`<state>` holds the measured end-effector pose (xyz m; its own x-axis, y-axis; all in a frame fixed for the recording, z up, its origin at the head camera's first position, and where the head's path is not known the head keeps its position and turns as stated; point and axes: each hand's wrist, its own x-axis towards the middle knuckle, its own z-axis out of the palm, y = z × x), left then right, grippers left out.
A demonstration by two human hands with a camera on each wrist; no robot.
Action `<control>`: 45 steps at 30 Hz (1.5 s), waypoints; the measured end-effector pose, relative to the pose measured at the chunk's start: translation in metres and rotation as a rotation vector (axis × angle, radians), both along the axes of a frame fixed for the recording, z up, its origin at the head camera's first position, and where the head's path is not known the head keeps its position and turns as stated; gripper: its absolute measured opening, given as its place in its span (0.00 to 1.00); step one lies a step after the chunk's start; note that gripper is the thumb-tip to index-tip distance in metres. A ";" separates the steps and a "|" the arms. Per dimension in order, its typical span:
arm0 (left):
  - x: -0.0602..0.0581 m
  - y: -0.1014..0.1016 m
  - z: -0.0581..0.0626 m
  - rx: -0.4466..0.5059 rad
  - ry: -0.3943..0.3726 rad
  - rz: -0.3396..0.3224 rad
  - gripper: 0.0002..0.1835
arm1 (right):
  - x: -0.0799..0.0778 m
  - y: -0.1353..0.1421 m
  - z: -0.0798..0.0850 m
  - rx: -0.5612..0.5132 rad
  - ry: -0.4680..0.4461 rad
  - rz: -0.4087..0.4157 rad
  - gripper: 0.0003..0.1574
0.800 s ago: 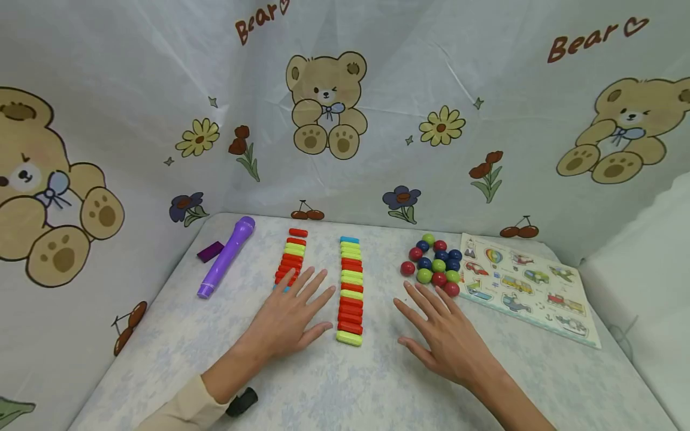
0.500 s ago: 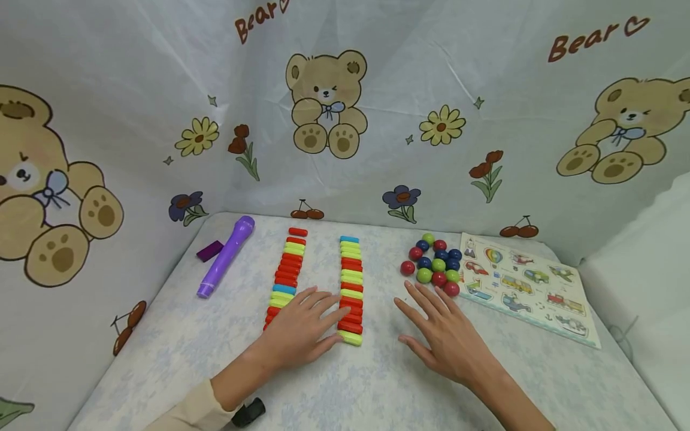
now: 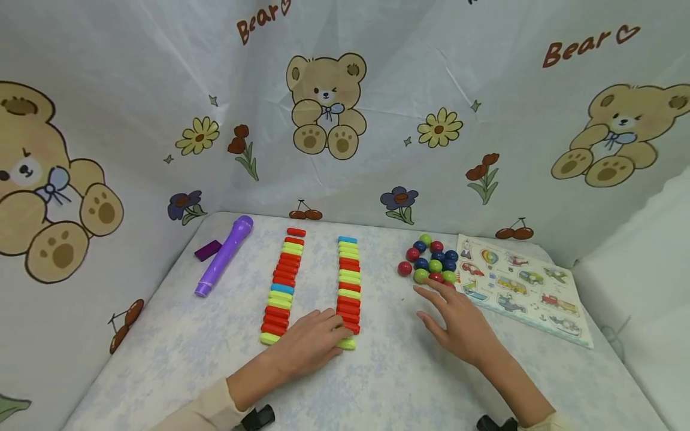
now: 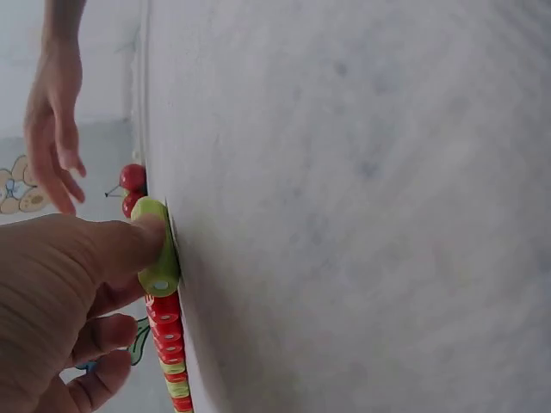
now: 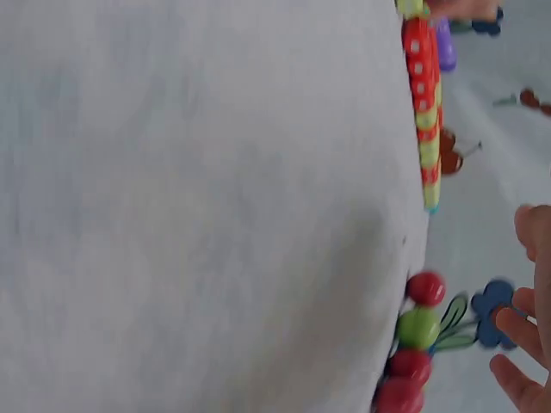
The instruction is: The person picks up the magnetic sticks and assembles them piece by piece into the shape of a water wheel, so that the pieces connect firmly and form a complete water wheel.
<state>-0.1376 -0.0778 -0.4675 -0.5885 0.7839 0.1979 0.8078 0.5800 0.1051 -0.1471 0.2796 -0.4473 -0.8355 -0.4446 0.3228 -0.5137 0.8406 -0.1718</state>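
Two lengthwise rows of small red, yellow-green and blue plastic bars lie on the table, a left row [image 3: 281,288] and a right row [image 3: 349,287]. My left hand [image 3: 306,344] is at the near end of the right row. In the left wrist view its thumb lies on a yellow-green bar [image 4: 158,277], the last in that row, pinching it; the index fingertip is hidden behind. My right hand [image 3: 459,325] hovers with fingers spread, just in front of a cluster of shiny red, green and blue balls [image 3: 435,266]; it holds nothing.
A purple toy microphone [image 3: 223,257] lies at the left beside a dark purple block [image 3: 207,250]. At the right rests a picture board [image 3: 517,287] with vehicle drawings. A bear-printed cloth [image 3: 377,173] hangs behind the table.
My left hand has moved nearer and rightward, from over the left row to the near end of the right row. My right hand has shifted slightly right. The view has turned a little.
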 end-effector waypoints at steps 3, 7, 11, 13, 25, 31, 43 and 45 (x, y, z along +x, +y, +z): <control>0.000 -0.002 0.000 -0.025 0.006 0.003 0.16 | -0.012 0.018 -0.009 -0.105 0.017 -0.059 0.34; -0.001 -0.002 0.000 0.009 0.000 0.003 0.13 | -0.026 0.040 -0.018 -0.165 -0.004 -0.159 0.30; -0.001 0.000 0.007 0.068 -0.007 0.008 0.13 | -0.037 0.051 -0.024 -0.174 -0.103 -0.212 0.26; -0.003 0.001 0.013 0.087 -0.002 0.013 0.13 | -0.040 0.052 -0.027 -0.189 -0.161 -0.227 0.24; -0.008 0.005 0.024 0.176 -0.130 0.046 0.13 | -0.005 -0.031 -0.013 -0.344 -0.300 0.103 0.25; -0.006 0.006 0.022 0.224 -0.130 0.035 0.12 | 0.012 -0.077 -0.007 -0.455 -0.404 0.310 0.28; 0.007 -0.023 0.019 0.141 -0.164 0.142 0.11 | -0.006 -0.094 -0.013 -0.366 -0.379 0.331 0.22; 0.010 -0.028 0.017 0.128 -0.174 0.151 0.10 | -0.010 -0.099 -0.013 -0.258 -0.300 0.313 0.19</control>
